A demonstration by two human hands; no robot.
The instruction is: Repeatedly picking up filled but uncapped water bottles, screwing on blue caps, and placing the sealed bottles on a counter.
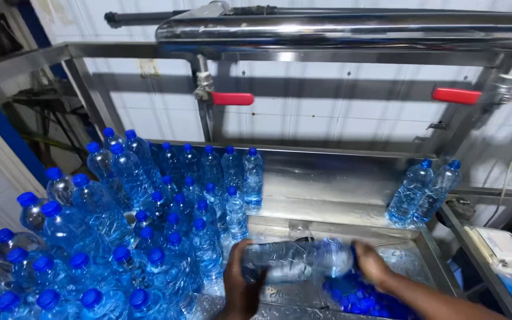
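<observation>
We hold one clear water bottle (pixel 294 259) crosswise over the near part of the wet steel trough (pixel 351 189). Left hand (pixel 241 284) is wrapped around its base end, fingers closed on the body; right hand (pixel 373 265) is closed over the neck end (the cap itself is hidden under the palm, so we cannot tell whether it is on or being turned). The bottle's long axis runs left to right, roughly level, neck pointing right.

Just below the right hand lies a heap of loose blue caps (pixel 360 299) in the near right corner of the trough.

Progress, as we judge it: a large crowd of capped bottles (pixel 149 225) stands upright at left, filling that side from near to far. Two more capped bottles (pixel 423 192) lean together at the far right, well apart from the crowd. The many loose caps suggest a fair amount left.

Above, a steel pipe (pixel 351 26) with two red-handled valves (pixel 232 98).
</observation>
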